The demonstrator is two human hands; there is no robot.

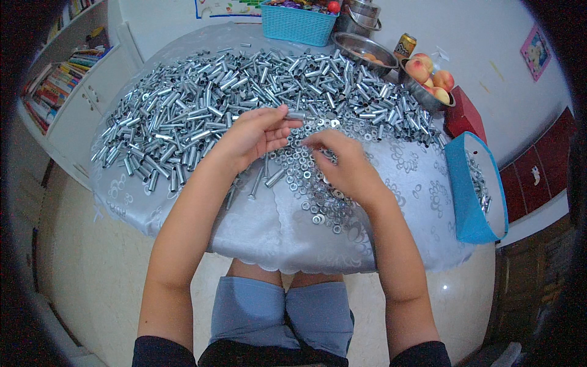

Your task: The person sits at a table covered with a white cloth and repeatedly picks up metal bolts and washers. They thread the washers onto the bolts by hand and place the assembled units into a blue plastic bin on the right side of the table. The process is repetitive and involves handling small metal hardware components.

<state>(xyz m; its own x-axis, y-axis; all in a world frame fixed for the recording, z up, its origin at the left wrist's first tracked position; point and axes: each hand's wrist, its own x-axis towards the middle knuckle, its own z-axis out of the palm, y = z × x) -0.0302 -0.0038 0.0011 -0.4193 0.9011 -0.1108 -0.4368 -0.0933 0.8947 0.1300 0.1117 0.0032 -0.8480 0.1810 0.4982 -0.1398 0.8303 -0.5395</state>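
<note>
My left hand is closed on a short shiny metal tube, pinched near the thumb and index fingertip and pointing right. Its other fingers are loosely curled above the table. My right hand hovers over a heap of small nuts and washers, its thumb and bent fingers apart. I see nothing held in it, though part of its fingers is hidden. Beneath my left hand lie a few loose bolts and another tube. A big pile of metal tubes spreads over the far half of the table.
A silvery patterned cloth covers the table. At the right edge stands a blue fabric bin with metal parts. Along the back are a blue basket, a steel bowl, a can, a bowl of peaches and a red box.
</note>
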